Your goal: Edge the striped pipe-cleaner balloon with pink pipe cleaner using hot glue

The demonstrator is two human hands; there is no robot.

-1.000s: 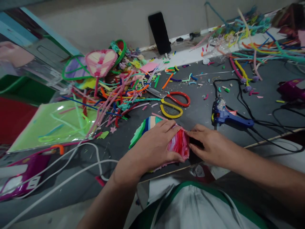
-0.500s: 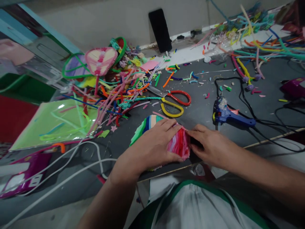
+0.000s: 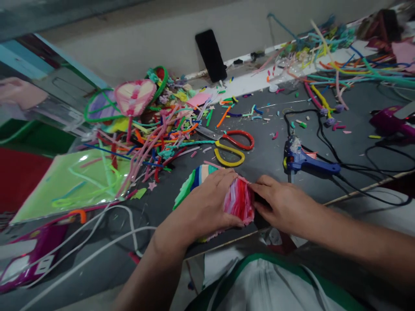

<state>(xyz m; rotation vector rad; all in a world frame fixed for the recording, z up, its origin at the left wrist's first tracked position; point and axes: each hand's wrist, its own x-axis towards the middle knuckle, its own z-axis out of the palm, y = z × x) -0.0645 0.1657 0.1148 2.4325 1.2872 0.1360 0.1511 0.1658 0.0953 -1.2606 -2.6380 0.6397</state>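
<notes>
A rounded craft piece of striped pipe cleaners [image 3: 239, 199] lies at the table's near edge, with red, pink and lilac rows on the right and green, blue and cream on the left. Across its middle rests my left hand [image 3: 210, 194], holding it between the fingers on the far side and the thumb on the near side. My right hand [image 3: 275, 199] pinches the piece's pink right rim with thumb and fingertips bent together. The middle of the piece is hidden under my left hand. Just beyond lie scissors [image 3: 234, 147] with one red and one yellow handle.
A blue glue gun [image 3: 308, 162] with a black cord lies at right. Loose pipe cleaners [image 3: 152, 142] heap at left beside a green plastic packet [image 3: 71, 181]. White cables [image 3: 129, 216] cross the left front. A black phone [image 3: 210, 55] leans against the wall.
The head view has tilted slightly, so the table things sit lower and further left. Both hands keep nearly the same hold on the striped piece.
</notes>
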